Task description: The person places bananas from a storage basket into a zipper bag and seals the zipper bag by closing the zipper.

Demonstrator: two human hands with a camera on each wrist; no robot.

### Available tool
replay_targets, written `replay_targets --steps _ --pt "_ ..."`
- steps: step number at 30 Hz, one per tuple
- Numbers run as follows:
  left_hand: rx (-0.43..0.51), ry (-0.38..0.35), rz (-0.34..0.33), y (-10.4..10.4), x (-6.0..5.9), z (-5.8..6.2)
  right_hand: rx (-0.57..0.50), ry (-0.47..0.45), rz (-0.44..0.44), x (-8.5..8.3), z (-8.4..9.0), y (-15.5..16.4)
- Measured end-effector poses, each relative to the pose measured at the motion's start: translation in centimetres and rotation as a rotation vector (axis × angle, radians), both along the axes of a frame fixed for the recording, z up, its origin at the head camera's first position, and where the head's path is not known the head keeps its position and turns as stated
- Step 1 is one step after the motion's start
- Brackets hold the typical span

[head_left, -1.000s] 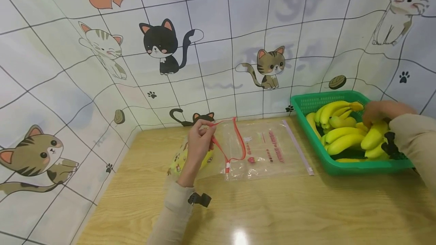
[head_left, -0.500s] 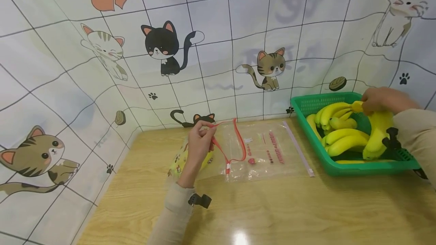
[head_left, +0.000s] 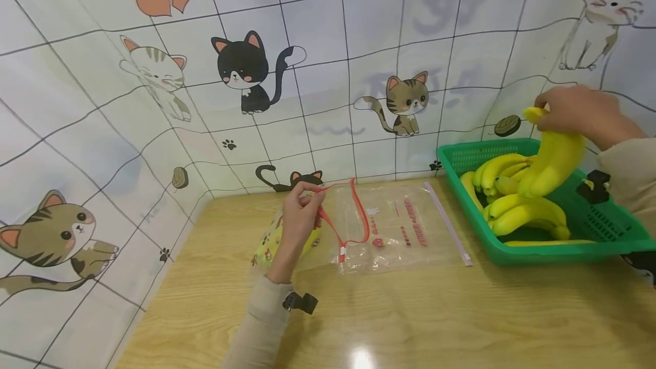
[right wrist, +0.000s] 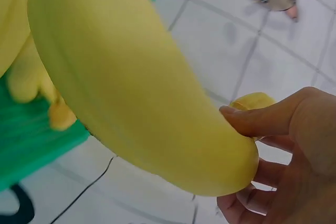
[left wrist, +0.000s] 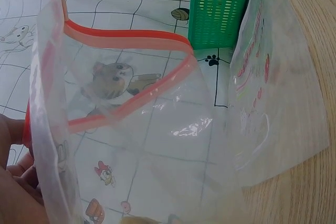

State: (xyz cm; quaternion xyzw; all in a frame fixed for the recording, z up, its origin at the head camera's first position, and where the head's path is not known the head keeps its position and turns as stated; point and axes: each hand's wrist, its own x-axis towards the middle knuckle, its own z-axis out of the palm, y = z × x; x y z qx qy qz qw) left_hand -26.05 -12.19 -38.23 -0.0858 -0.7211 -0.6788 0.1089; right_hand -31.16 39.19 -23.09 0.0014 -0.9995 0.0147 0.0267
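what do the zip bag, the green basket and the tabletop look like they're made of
Zip bag: thin clear plastic film, glossy; the wall tiles show through it in the left wrist view, and its seal strip is red.
Green basket: likely rigid moulded plastic, with slotted walls and an even colour.
Tabletop: light wood grain with a shiny finish that reflects a lamp; whether solid wood or laminate cannot be told.

Person, two bare hands: left hand [head_left: 299,209], right hand [head_left: 574,111]. Both arms wear long beige fabric sleeves [head_left: 261,323], close-fitting at the cuff. A small black plastic clip-mounted device [head_left: 301,300] sits at each wrist.
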Motion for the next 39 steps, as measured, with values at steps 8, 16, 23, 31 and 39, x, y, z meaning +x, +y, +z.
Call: replay_targets --steps 8,16,23,31,39 --pt "-0.006 0.003 0.008 0.1 0.1 0.1 -0.099 0.056 0.104 0.0 0.8 -4.3" --pt "0.004 -0.016 0.021 0.0 0.2 0.0 -0.168 0.094 0.216 0.2 0.1 -10.4" --pt "-0.01 0.0 0.021 0.0 0.1 0.0 -0.276 0.201 0.295 1.7 -0.8 -15.3" --pt "-0.005 0.039 0.002 0.1 0.0 -0.2 -0.494 0.326 0.35 3.5 -2.9 -19.8" --pt "-0.018 0.021 0.021 0.3 -0.1 0.0 -0.614 0.489 0.381 4.5 -5.0 -22.6"
